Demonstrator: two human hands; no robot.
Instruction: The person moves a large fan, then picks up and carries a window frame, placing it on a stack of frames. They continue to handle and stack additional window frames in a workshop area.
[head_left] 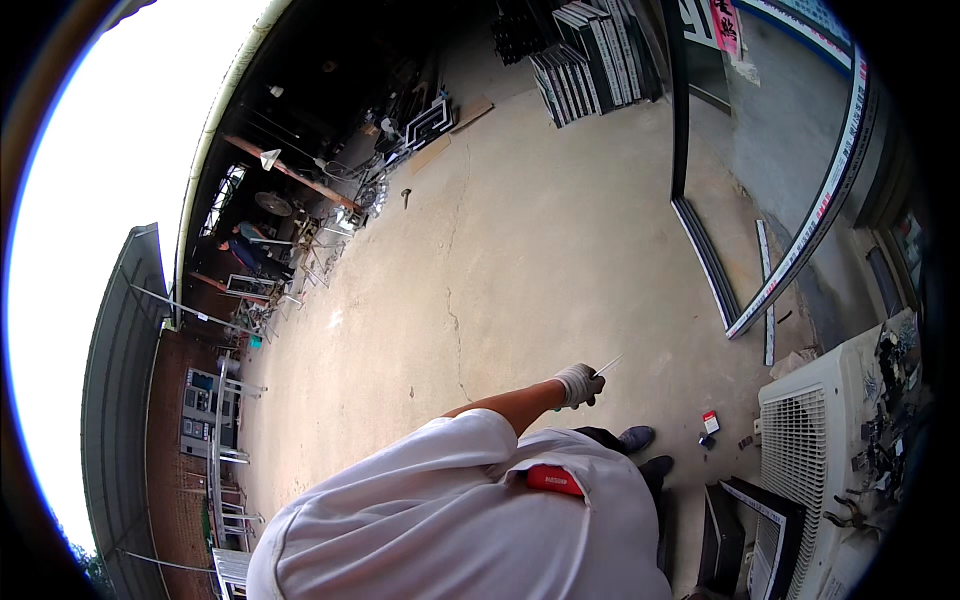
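Observation:
My left hand (578, 387), in a pale glove with dark fingers, is held out over the concrete floor (540, 250) beside my body. Its fingers are closed around a thin, pale rod (609, 365) that points up and to the right; its exact kind is too small to tell. My white shirt (420, 520) fills the lower part of the view, with a red packet (553, 480) showing in its pocket. Dark shoes (637, 438) are visible just past the hand. My right hand is out of sight.
An air-conditioner outdoor unit (800, 415) and black frames (770, 515) stand at right. A red-and-white box (711, 421) lies on the floor. Long film-covered profiles (825, 195) lean at upper right; stacked frames (590, 75) stand behind. Another person (262, 258) is among clutter at left.

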